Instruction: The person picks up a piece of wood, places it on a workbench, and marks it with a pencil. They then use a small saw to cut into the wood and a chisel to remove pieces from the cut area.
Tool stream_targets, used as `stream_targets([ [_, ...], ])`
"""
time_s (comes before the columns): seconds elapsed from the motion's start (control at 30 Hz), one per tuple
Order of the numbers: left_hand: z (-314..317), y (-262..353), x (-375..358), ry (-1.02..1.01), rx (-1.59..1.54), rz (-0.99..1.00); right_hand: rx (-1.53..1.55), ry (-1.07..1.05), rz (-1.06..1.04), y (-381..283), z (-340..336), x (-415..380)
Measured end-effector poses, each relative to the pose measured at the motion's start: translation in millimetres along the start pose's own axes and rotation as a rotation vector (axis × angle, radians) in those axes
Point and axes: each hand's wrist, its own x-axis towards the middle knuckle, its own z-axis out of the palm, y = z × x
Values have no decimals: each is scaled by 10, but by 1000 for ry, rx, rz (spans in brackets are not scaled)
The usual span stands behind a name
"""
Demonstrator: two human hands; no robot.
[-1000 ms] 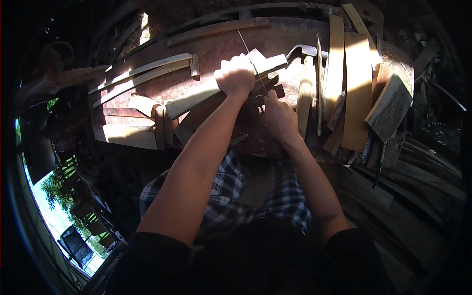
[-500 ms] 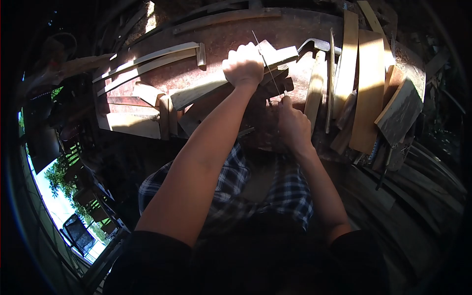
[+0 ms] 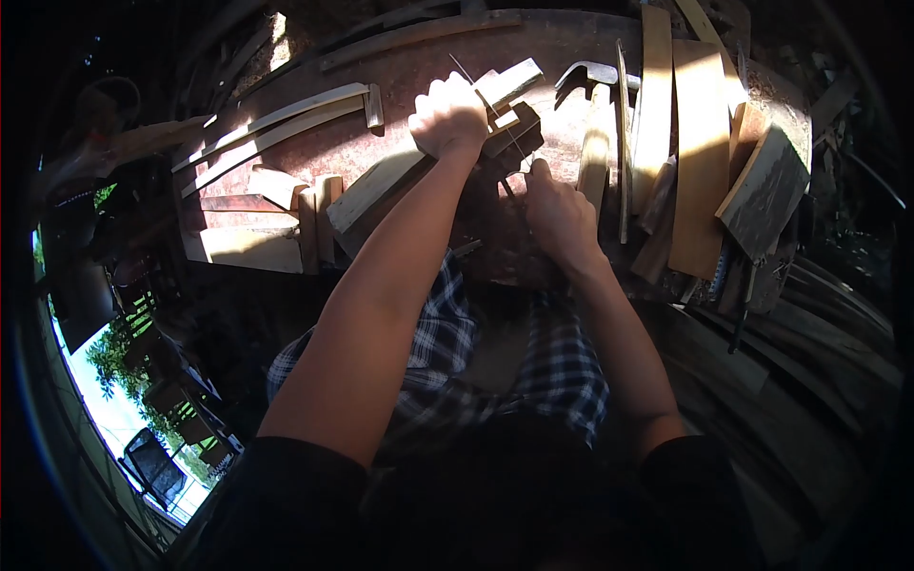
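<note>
A thin saw [image 3: 503, 122] crosses a length of pale wood [image 3: 517, 80], its blade seen almost edge-on. My right hand [image 3: 560, 211] is closed around the saw's near end, and the handle is mostly hidden in the fist. My left hand [image 3: 449, 116] is closed over the wood just left of the blade. A small light block [image 3: 505, 121] shows beside the blade. Under the hands lie a darker wood block [image 3: 519, 133] and a longer pale board [image 3: 376, 190] slanting to the lower left.
A hammer-like tool with a metal head [image 3: 609, 74] lies right of the work. Several planks [image 3: 700, 162] and a dark-faced board [image 3: 764, 195] crowd the right side of the worktable [image 3: 400, 71]. Thin strips [image 3: 286, 119] and short blocks [image 3: 252, 246] lie at the left.
The view has shifted slightly. The pale wood's far end has swung farther away, and the small light block beside the blade shows more clearly. Both hands keep their grip.
</note>
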Motion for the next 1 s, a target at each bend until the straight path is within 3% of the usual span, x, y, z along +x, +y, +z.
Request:
stream_targets([
  [0.07, -10, 23, 1, 2, -1, 1, 53, 98, -125, -87, 55, 385],
  [0.17, -120, 22, -8, -71, -18, -9, 2, 151, -146, -161, 159, 637],
  [0.4, -40, -8, 14, -77, 15, 12, -26, -9, -4, 36, 36, -51],
  [0.57, -86, 25, -9, -20, -3, -10, -25, 166, -156, -162, 177, 689],
  [0.83, -50, -37, 14, -75, 35, -22, 6, 23, -63, 10, 73, 7],
  [1.0, -115, 32, -9, -49, 0, -17, -15, 133, -174, -182, 101, 676],
])
